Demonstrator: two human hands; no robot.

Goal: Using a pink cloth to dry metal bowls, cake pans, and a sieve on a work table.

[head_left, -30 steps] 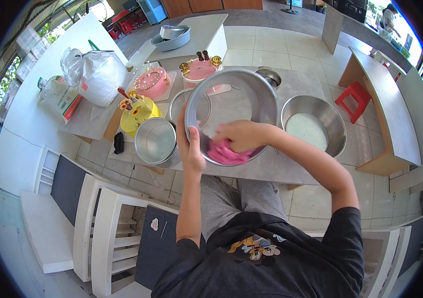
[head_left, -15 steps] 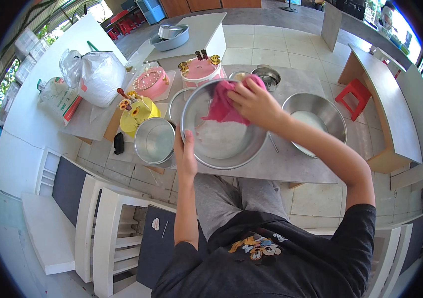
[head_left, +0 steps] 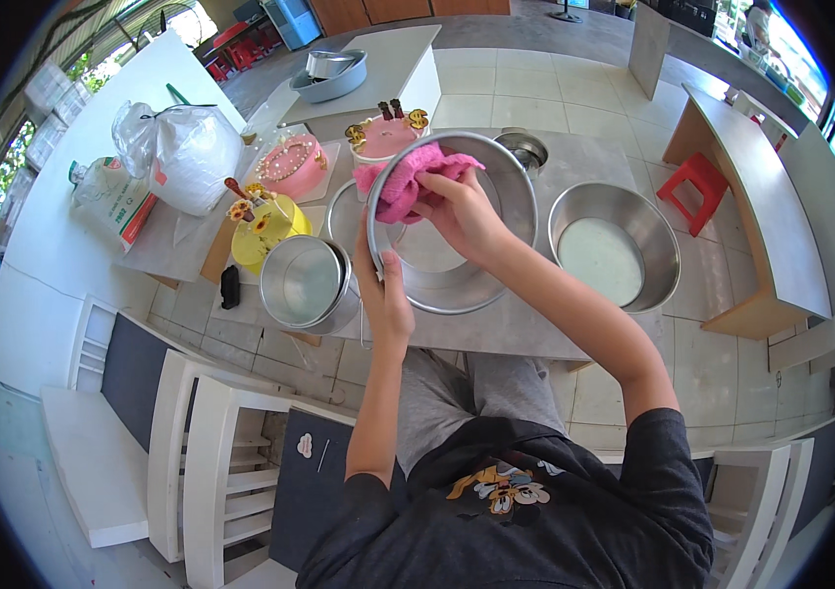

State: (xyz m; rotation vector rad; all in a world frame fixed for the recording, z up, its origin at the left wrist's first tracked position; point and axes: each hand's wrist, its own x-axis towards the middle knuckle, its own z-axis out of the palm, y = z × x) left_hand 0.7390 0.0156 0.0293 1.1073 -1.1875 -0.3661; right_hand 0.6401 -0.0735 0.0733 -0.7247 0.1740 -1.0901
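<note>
A round metal basin (head_left: 447, 294) is held up and tilted above the table. My left hand (head_left: 386, 294) grips its left rim, thumb on the near side and the other fingers hidden behind the wall. With my right hand (head_left: 462, 211) I bunch a pink cloth (head_left: 408, 182) and press it against the basin's upper left rim. To the right stands a second, wider metal basin (head_left: 668, 260) on the table. Nested metal pots (head_left: 302, 283) sit left of my left hand. A smaller stack of metal bowls (head_left: 523, 147) lies partly hidden behind the held basin.
Decorated cakes crowd the table's left side: a yellow one (head_left: 268, 228), a pink one (head_left: 292, 165) and a pink-and-white one (head_left: 383, 137). Filled plastic bags (head_left: 192, 157) stand beyond them. A blue-grey tub (head_left: 331, 79) rests on the back counter. A red stool (head_left: 694, 191) stands at right.
My right hand has moved the cloth left, from the basin's far rim to its upper left rim. The basin has turned and tilted more steeply, and shifted slightly.
</note>
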